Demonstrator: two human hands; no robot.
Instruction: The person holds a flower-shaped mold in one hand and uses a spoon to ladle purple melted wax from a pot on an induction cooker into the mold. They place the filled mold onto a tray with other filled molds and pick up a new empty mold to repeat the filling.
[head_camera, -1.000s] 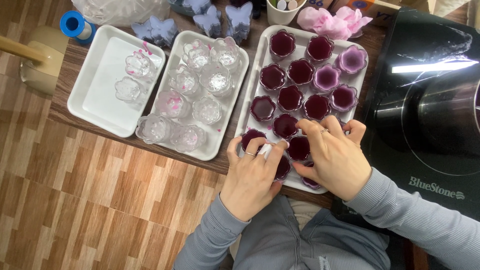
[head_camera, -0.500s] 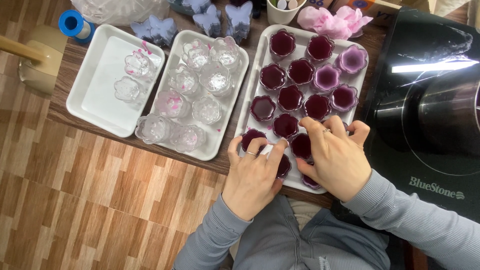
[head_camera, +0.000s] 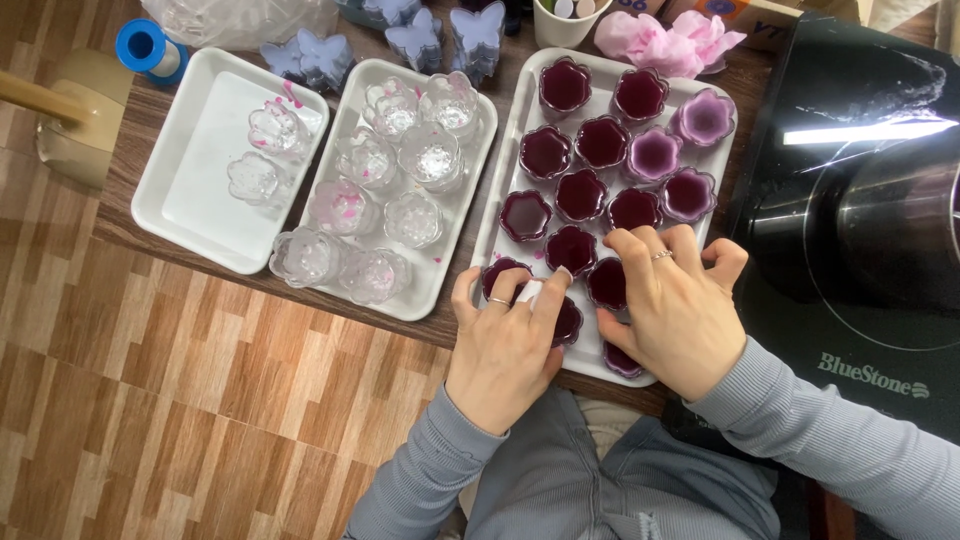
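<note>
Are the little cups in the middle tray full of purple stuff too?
No, the flower-shaped cups in the middle white tray are clear and look empty, some with pink specks; only the right tray's cups hold dark purple filling.

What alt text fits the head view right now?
Both hands, left hand and right hand, rest on dark purple flower-shaped cups at the near end of a white tray. Two more white trays to its left hold clear empty cups.

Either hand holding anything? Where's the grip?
Both hands, left hand and right hand, pinch a small white piece above the filled cups; exact grip unclear.
</note>
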